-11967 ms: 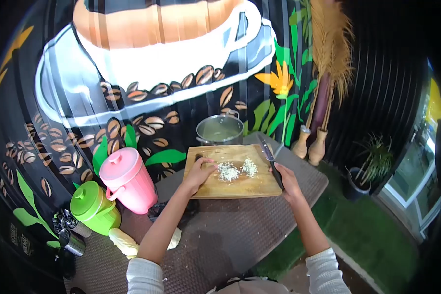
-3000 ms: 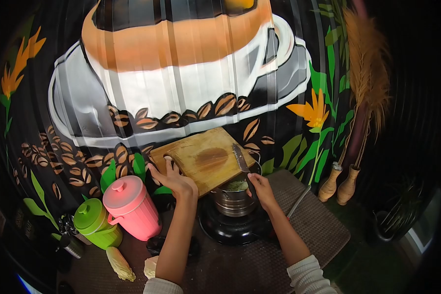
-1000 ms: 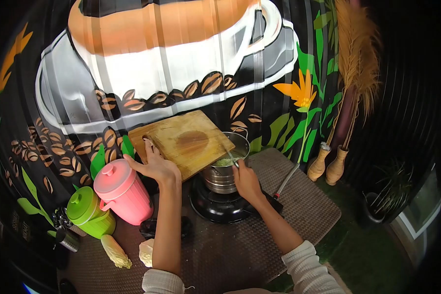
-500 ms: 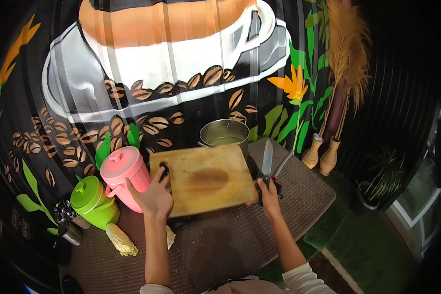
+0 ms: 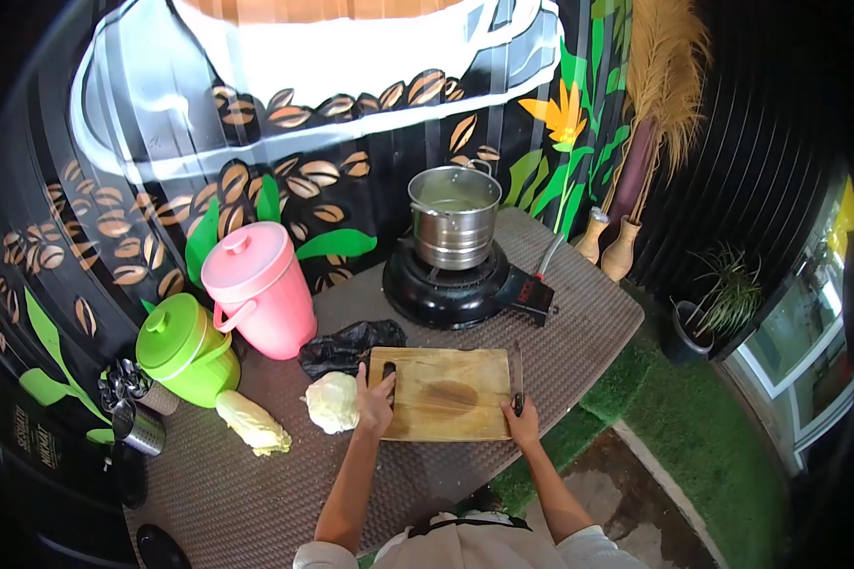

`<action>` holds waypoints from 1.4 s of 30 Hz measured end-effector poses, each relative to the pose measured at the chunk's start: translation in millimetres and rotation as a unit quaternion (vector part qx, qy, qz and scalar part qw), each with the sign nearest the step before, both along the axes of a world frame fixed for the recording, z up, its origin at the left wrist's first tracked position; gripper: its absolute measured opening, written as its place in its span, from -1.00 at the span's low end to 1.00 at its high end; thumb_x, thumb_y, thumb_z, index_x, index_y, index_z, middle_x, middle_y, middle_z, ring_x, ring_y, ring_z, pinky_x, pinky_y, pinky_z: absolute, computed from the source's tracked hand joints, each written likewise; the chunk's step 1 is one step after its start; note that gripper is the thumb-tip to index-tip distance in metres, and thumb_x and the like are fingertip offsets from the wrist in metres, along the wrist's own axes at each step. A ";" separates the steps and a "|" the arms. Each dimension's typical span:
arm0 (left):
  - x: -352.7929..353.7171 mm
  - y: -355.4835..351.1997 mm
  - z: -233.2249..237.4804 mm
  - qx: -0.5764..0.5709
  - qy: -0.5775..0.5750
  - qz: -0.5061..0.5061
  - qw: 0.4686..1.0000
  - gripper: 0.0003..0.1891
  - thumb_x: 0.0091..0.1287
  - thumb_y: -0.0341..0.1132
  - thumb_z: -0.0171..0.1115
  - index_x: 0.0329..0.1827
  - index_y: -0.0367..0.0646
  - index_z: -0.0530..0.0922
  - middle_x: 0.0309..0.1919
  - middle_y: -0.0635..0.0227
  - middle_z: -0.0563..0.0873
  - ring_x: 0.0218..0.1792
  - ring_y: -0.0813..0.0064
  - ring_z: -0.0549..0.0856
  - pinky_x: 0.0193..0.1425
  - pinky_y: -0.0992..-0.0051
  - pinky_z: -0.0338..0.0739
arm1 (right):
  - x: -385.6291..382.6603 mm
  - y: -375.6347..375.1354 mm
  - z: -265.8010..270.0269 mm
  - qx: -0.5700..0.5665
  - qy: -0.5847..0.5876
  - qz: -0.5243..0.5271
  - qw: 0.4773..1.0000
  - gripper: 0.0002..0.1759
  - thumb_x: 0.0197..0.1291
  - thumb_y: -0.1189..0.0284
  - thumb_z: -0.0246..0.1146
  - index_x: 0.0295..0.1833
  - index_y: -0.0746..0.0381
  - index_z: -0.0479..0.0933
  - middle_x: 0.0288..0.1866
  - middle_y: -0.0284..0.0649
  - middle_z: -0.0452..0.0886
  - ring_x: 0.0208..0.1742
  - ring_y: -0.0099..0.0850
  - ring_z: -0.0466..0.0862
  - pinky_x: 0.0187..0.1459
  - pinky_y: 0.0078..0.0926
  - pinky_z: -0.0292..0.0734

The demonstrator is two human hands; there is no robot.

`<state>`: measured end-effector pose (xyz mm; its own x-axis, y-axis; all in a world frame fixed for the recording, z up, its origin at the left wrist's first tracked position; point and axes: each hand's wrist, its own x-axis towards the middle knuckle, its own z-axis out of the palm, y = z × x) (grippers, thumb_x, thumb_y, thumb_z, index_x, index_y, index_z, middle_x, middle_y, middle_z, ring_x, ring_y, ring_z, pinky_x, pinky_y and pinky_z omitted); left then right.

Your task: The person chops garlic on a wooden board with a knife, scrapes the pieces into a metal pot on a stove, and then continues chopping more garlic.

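A wooden cutting board [image 5: 446, 408] with a dark damp patch lies flat, or almost flat, at the table's front edge. My left hand [image 5: 374, 410] grips its left side, fingers by the handle slot. In my right hand [image 5: 523, 424], at the board's right edge, is a knife [image 5: 518, 379] with its blade pointing away from me. A round pale cabbage [image 5: 333, 402] sits just left of my left hand. Farther left lies a long napa cabbage [image 5: 253, 423]. Behind the board is a crumpled black plastic bag [image 5: 353, 343].
A steel pot [image 5: 454, 228] stands on a black portable stove [image 5: 446, 299] at the back. Pink [image 5: 261, 294] and green [image 5: 190, 351] lidded buckets stand at left, beside a metal cutlery holder [image 5: 139, 429]. The brown woven-textured table [image 5: 247, 493] ends at a curved right edge.
The cutting board, tilted up in front of the stove before, has come down toward me onto the table. Both hands moved with it, the knife still in the right. The view has tipped downward.
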<state>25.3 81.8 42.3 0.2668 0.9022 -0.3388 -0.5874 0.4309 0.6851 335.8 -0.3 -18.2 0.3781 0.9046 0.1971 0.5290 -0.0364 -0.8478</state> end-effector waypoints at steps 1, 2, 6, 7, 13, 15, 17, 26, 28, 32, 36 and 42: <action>-0.9 -3.8 -5.5 -0.026 0.045 0.001 0.999 0.23 0.07 0.61 -0.24 0.45 -0.47 0.08 0.45 0.02 0.17 0.40 0.06 0.15 0.51 0.28 -0.14 | -5.8 -8.1 -1.7 -0.002 0.003 -0.017 1.000 -0.60 0.16 0.23 0.35 -0.33 0.29 0.32 -0.55 -0.17 0.43 -0.50 -0.27 0.49 -0.39 -0.34 0.41; -4.0 5.0 -41.5 -0.019 0.028 0.046 0.998 -0.03 0.27 0.42 -0.16 0.44 -0.32 0.19 0.41 -0.02 0.25 0.39 0.19 0.23 0.46 0.31 -0.03 | -12.1 -16.0 -2.4 -0.004 0.006 -0.035 0.999 -0.61 0.13 0.27 0.38 -0.35 0.29 0.33 -0.56 -0.19 0.43 -0.51 -0.34 0.46 -0.39 -0.35 0.40; 6.5 -9.7 -63.0 0.070 0.156 0.055 0.984 -0.30 0.36 0.21 0.00 0.35 -0.19 0.35 0.16 0.12 0.55 0.17 0.26 0.52 0.22 0.46 0.37 | -26.2 -34.9 1.2 -0.036 -0.048 -0.057 0.997 -0.62 0.16 0.25 0.32 -0.28 0.34 0.37 -0.52 -0.06 0.53 -0.43 -0.07 0.62 -0.33 -0.18 0.48; 5.8 -18.8 -47.2 0.070 0.157 0.050 0.984 -0.30 0.36 0.21 0.00 0.35 -0.19 0.35 0.16 0.12 0.55 0.17 0.26 0.52 0.22 0.46 0.37 | -28.1 -34.5 -1.9 -0.037 -0.047 -0.062 0.996 -0.62 0.16 0.25 0.32 -0.28 0.34 0.37 -0.52 -0.06 0.53 -0.43 -0.07 0.62 -0.33 -0.18 0.48; 8.2 -44.0 -2.6 0.200 0.550 -0.055 0.809 -0.34 0.32 0.06 0.07 0.19 -0.44 0.42 0.09 -0.26 0.53 0.18 -0.13 0.48 0.22 0.21 0.41 | -43.6 -30.7 21.7 -0.099 -0.094 -0.039 0.990 -0.56 0.24 0.26 0.21 -0.08 0.45 0.32 -0.29 0.34 0.57 -0.15 0.26 0.57 -0.16 0.07 0.49; 4.4 -44.3 -8.3 0.239 0.614 -0.079 0.748 -0.34 0.30 0.03 0.12 0.18 -0.47 0.42 0.05 -0.24 0.55 0.14 -0.13 0.50 0.19 0.19 0.42 | -44.9 -28.6 19.4 -0.089 -0.134 -0.039 0.986 -0.60 0.27 0.26 0.17 -0.10 0.42 0.33 -0.34 0.26 0.59 -0.25 0.21 0.60 -0.20 0.06 0.47; 0.6 -42.7 -18.5 0.277 0.673 -0.098 0.679 -0.35 0.27 0.00 0.16 0.17 -0.49 0.43 0.01 -0.23 0.57 0.09 -0.12 0.53 0.17 0.17 0.44 | -45.2 -26.5 17.7 -0.175 -0.222 0.000 0.959 -0.60 0.25 0.25 0.16 -0.07 0.42 0.39 -0.32 0.28 0.61 -0.17 0.20 0.62 -0.14 0.07 0.51; -20.1 -59.7 -27.1 0.450 0.611 -0.065 0.648 -0.78 0.19 -0.36 0.21 -0.14 -0.25 0.65 -0.07 -0.01 0.64 0.02 0.03 0.56 0.14 0.23 0.45 | -111.7 -20.8 50.7 -0.159 -0.422 -0.044 0.891 -0.62 0.14 0.15 0.24 -0.14 0.25 0.51 -0.01 -0.09 0.45 0.11 -0.17 0.42 0.07 -0.10 0.31; -28.0 -59.8 -11.4 0.441 0.602 -0.071 0.661 -0.76 0.16 -0.36 0.23 -0.13 -0.24 0.65 -0.05 0.00 0.64 0.06 0.02 0.54 0.16 0.21 0.42 | -125.9 -21.0 45.0 -0.137 -0.414 -0.031 0.899 -0.62 0.12 0.15 0.27 -0.14 0.26 0.51 -0.02 -0.09 0.44 0.10 -0.15 0.42 0.06 -0.05 0.31; -50.1 -62.8 23.6 0.498 0.705 0.079 0.499 -0.64 0.07 -0.37 0.29 -0.03 -0.23 0.63 0.09 0.03 0.57 0.20 -0.04 0.44 0.29 0.13 0.32 | -138.8 -30.7 20.8 -0.097 -0.408 -0.009 0.908 -0.64 0.16 0.16 0.24 -0.13 0.24 0.51 -0.02 -0.10 0.43 0.09 -0.14 0.41 0.06 0.00 0.28; -81.7 -49.2 10.7 0.439 0.726 0.074 0.524 -0.48 0.10 -0.42 0.27 0.19 -0.35 0.48 0.20 0.02 0.50 0.31 -0.07 0.34 0.39 0.12 0.21 | -136.3 -39.3 24.5 -0.083 -0.412 0.004 0.907 -0.66 0.22 0.17 0.18 -0.09 0.23 0.51 0.00 -0.11 0.41 0.11 -0.16 0.39 0.06 -0.02 0.25; -103.3 -56.6 11.4 0.481 0.606 0.132 0.619 -0.60 0.07 -0.52 0.35 0.04 -0.29 0.58 0.15 0.02 0.54 0.23 0.04 0.46 0.32 0.23 0.35 | -123.9 -56.7 15.7 -0.046 -0.387 0.023 0.921 -0.62 0.20 0.17 0.18 -0.04 0.25 0.46 0.04 -0.08 0.42 0.12 -0.15 0.39 0.08 -0.03 0.24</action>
